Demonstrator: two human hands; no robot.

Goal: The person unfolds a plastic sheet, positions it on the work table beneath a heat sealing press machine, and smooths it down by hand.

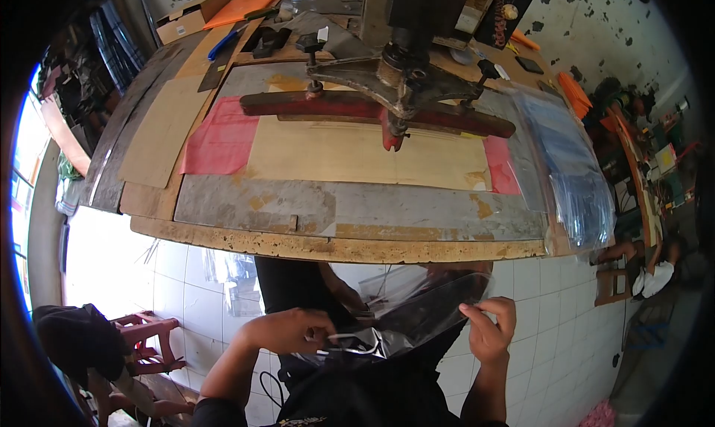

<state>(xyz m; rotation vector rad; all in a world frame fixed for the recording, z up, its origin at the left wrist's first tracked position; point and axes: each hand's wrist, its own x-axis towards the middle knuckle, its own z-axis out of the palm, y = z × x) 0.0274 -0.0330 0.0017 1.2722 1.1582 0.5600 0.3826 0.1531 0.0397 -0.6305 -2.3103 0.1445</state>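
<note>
A clear plastic sheet [417, 315] hangs over the lap, below the front edge of the worktable. My right hand [491, 326] pinches its right end between thumb and fingers. At the sheet's left end, my left hand [298, 330] has its fingers curled round the plastic. Above them, on the table's metal plate [298, 207], lies a tan sheet [357, 155] with red pieces [216, 136] at its ends. A press head with a red bar [335, 107] stands over the tan sheet.
A stack of clear plastic sleeves [570, 174] lies at the table's right end. Brown card [167, 129] lies on the left. At the back left are a blue tool [222, 46] and an orange packet [246, 7]. Other people sit at the lower left and far right.
</note>
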